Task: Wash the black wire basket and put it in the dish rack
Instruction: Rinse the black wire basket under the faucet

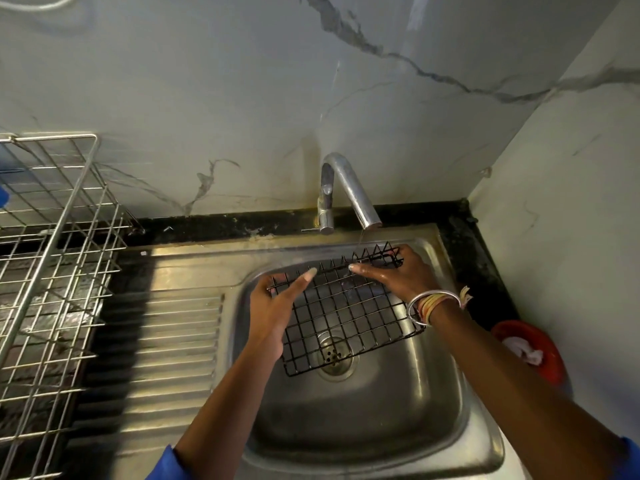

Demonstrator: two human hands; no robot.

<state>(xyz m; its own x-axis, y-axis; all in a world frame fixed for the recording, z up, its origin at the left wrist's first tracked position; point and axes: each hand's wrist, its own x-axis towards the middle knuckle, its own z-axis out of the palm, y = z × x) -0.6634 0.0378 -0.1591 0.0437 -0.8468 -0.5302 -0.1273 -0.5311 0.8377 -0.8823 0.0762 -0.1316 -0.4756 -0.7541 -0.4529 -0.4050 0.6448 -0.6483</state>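
Rack (52,254): wire, on the counter (225,225) at 9 o'clock from the sink (485,445); cut off by the frame's left edge.
Drainboard (166,341): ribbed steel, between rack and basin.
Left hand (273,306): grips the basket's 9 o'clock edge; fingers (275,284) curled round the wire, one digit straight on the mesh.
Basket (346,313): black wire, held tilted over the drain, far edge up under the tap.
Tap (343,192): at 12 o'clock; a thin stream falls onto the basket's far edge.
Right hand (398,275): wet, holds the 1 o'clock corner; fingers (407,254) wrapped over the rim, tips hidden.
Bowl (540,355): red, at 3 o'clock, white cloth inside; partly behind the right forearm.
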